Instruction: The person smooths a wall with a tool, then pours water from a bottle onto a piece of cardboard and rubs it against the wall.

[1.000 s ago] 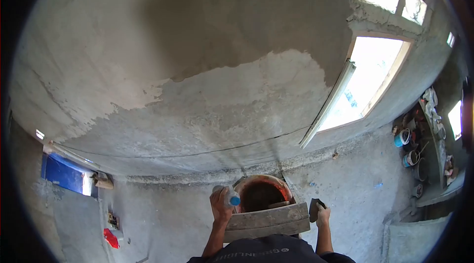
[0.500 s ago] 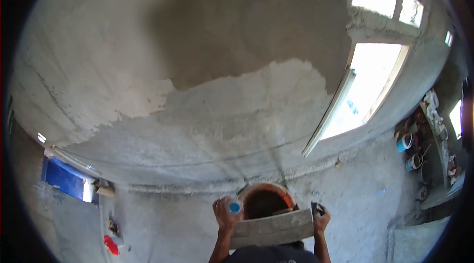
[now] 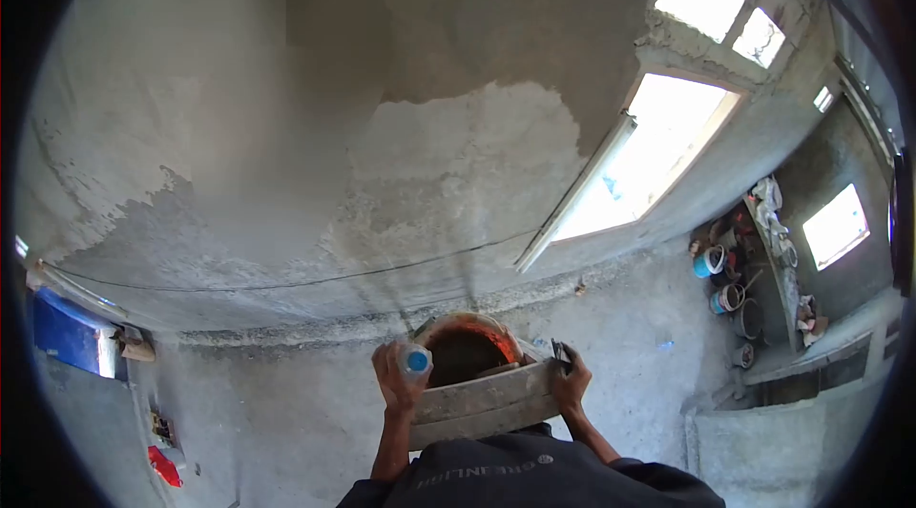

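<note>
My left hand (image 3: 393,382) is closed round a clear plastic bottle (image 3: 416,364), its blue cap facing up toward me. In my right hand (image 3: 571,378) is a dark, thin trowel (image 3: 559,352), seen almost edge-on, so its full shape is hidden. Between my hands, a grey wooden plank (image 3: 487,405) lies level, close to my body. Just beyond it stands a round tub (image 3: 500,341) with an orange-red inside, holding dark, wet-looking mortar (image 3: 460,357). The bottle is at the tub's left side and the trowel is by the plank's right end.
Ahead rises a wall (image 3: 420,184) with a darker, damp-looking plaster patch (image 3: 458,21). A bright window opening (image 3: 658,155) has a long strip (image 3: 577,193) leaning beside it. Buckets (image 3: 727,298) stand far right. A blue panel (image 3: 72,329) and red item (image 3: 164,466) are at left.
My view has turned right and tilted down, so the scene sits further left and more of my dark shirt shows. Both hands keep hold of the bottle and trowel.
</note>
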